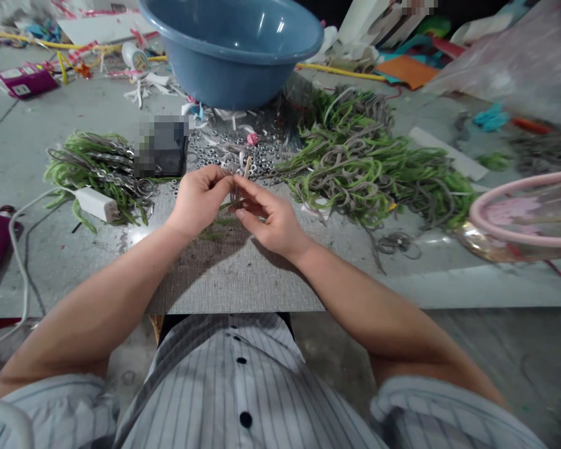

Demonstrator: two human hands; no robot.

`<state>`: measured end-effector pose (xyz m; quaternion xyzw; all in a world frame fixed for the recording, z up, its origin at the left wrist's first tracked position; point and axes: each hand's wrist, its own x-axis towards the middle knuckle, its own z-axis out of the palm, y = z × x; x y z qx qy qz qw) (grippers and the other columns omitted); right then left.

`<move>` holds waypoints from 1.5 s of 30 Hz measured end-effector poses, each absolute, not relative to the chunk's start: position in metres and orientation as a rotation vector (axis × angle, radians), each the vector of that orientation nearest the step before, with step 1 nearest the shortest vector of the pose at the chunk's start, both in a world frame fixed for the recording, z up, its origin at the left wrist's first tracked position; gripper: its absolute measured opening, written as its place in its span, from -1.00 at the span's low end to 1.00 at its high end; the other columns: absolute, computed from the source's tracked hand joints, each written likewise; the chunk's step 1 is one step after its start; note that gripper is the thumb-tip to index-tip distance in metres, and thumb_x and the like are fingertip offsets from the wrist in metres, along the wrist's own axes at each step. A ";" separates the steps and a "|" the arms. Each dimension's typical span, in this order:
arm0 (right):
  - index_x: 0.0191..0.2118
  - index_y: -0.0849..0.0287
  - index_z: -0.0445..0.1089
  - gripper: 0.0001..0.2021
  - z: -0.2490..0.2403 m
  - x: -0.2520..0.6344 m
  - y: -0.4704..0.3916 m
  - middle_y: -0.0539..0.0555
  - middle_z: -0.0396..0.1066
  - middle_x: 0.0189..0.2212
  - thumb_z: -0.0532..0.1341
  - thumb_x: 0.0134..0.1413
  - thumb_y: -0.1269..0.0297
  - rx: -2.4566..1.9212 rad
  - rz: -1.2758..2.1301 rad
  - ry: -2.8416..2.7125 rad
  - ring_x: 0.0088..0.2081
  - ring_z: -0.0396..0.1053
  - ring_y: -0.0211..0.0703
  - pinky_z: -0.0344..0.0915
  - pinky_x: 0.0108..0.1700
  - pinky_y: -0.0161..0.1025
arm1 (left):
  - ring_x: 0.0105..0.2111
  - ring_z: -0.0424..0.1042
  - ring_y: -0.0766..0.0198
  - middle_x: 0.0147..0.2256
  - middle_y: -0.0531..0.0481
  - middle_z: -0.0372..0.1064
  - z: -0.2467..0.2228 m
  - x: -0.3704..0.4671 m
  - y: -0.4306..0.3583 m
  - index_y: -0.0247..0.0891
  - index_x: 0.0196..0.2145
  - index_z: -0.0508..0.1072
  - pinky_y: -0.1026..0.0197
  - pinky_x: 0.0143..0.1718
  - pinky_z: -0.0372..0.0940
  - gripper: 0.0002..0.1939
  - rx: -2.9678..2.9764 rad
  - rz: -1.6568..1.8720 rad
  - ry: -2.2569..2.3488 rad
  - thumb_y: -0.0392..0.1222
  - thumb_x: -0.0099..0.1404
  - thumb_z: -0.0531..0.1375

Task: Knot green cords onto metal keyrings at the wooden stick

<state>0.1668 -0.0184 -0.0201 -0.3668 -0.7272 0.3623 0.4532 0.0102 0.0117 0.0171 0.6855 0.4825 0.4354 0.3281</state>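
My left hand (197, 198) is closed in a pinch, its fingertips meeting those of my right hand (275, 219) above the table. Something small and shiny is between them, too hidden to name. A thin tan stick (247, 166) pokes up from behind the fingers of my right hand, which are curled together. Below the fingertips shows a bit of green cord (223, 219). Small metal rings or eyelets (262, 153) lie scattered just beyond the hands. To the right spreads a big heap of green and grey cords (355, 156); a smaller bundle of green cords with metal clasps (91, 156) lies left.
A blue basin (234, 75) stands at the back. Left of the rings lies a dark phone (171, 146), with a white charger plug (96, 204) nearby. Purple boxes (25, 81) sit at the left. A pink-rimmed container (481, 212) is at the right edge.
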 end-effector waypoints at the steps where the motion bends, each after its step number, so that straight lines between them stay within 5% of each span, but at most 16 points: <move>1: 0.14 0.11 0.29 -0.58 -0.020 0.167 -0.018 0.15 0.41 0.05 0.16 0.15 0.22 -0.901 0.933 -1.740 -0.13 0.44 -0.13 0.43 -0.06 -0.09 | -0.61 0.08 0.42 -0.66 0.15 0.08 0.017 0.010 0.012 -0.23 -0.61 0.20 0.31 -0.57 0.01 -0.73 1.741 1.154 1.251 -0.34 0.22 0.12; 5: -0.05 0.11 0.35 -0.75 -0.026 0.166 -0.012 0.08 0.45 -0.15 0.15 0.17 0.21 -0.900 1.088 -1.607 -0.27 0.45 -0.22 0.44 -0.19 -0.17 | -0.64 0.10 0.44 -0.67 0.14 0.12 0.017 0.009 0.013 -0.23 -0.60 0.23 0.33 -0.59 0.05 -0.73 1.596 1.161 1.147 -0.29 0.25 0.14; 16: 0.29 -0.16 -0.03 -0.47 -0.030 0.164 -0.007 0.06 0.05 0.31 0.07 0.24 0.16 -0.936 0.846 -1.653 -0.09 0.38 -0.17 0.43 -0.18 -0.17 | -0.69 0.22 0.46 -0.68 0.15 0.18 0.023 0.007 0.008 -0.26 -0.56 0.30 0.37 -0.63 0.22 -0.79 1.298 0.795 0.852 -0.25 0.19 0.22; 24: -0.12 0.00 0.31 -0.81 -0.028 0.169 -0.006 0.10 0.32 -0.04 0.11 0.21 0.10 -0.907 0.751 -1.608 -0.28 0.38 -0.19 0.45 -0.25 -0.13 | -0.82 0.14 0.48 -0.70 0.18 0.16 0.028 0.005 0.006 -0.22 -0.49 0.27 0.39 -0.83 -0.07 -0.80 1.188 0.657 0.850 -0.21 0.23 0.22; 29: -0.10 0.01 0.31 -0.80 -0.024 0.170 -0.010 0.13 0.31 -0.02 0.12 0.20 0.10 -0.899 0.686 -1.656 -0.11 0.38 -0.08 0.46 -0.16 -0.07 | -0.83 0.12 0.51 -0.55 0.06 0.41 0.031 0.005 0.006 -0.22 -0.46 0.27 0.36 -0.83 -0.10 -0.77 1.253 0.599 0.894 -0.10 0.25 0.21; 37: -0.11 0.01 0.34 -0.83 -0.020 0.172 -0.011 0.15 0.35 -0.03 0.12 0.18 0.24 -0.879 0.492 -1.756 0.01 0.32 -0.02 0.39 -0.04 -0.01 | -0.87 0.07 0.47 -0.66 0.07 0.38 0.030 0.004 0.008 -0.22 -0.45 0.30 0.36 -0.85 -0.18 -0.88 1.161 0.547 0.871 -0.22 0.25 0.14; 45: -0.25 0.02 0.38 -0.91 -0.022 0.175 -0.006 0.09 0.40 -0.14 0.14 0.13 0.29 -0.934 0.447 -1.796 -0.12 0.36 -0.09 0.38 -0.13 -0.08 | -0.80 0.08 0.47 -0.68 0.12 0.22 0.029 0.006 0.007 -0.21 -0.52 0.27 0.33 -0.81 -0.09 -0.80 1.186 0.568 0.891 -0.19 0.22 0.20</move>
